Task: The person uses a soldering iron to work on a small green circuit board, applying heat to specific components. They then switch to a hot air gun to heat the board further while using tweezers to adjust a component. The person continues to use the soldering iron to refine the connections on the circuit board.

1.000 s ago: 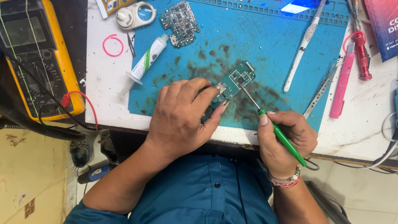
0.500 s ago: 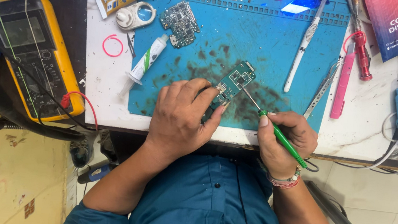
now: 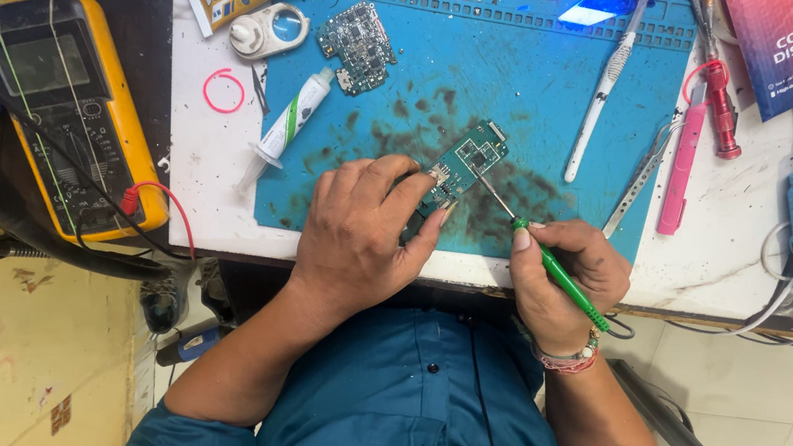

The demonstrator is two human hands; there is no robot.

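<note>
Head view looks straight down on a blue work mat (image 3: 533, 99) laid on a white surface (image 3: 210, 180). Left hand (image 3: 359, 239) lies palm down at the mat's near edge, its fingers (image 3: 392, 177) curled and closed on the lower end of a small green circuit board (image 3: 458, 170), pinning it against the mat; the board's upper end sticks out free, angled up to the right. Right hand (image 3: 567, 274) sits just right of it, fingers pinched shut around a green-handled soldering iron (image 3: 552, 267) held like a pen, its thin metal tip touching the board's right edge. A second circuit board (image 3: 358, 45) lies near the mat's far left corner, a syringe tube (image 3: 290, 124) beside it. A yellow multimeter (image 3: 67, 112) rests well off to the left.
</note>
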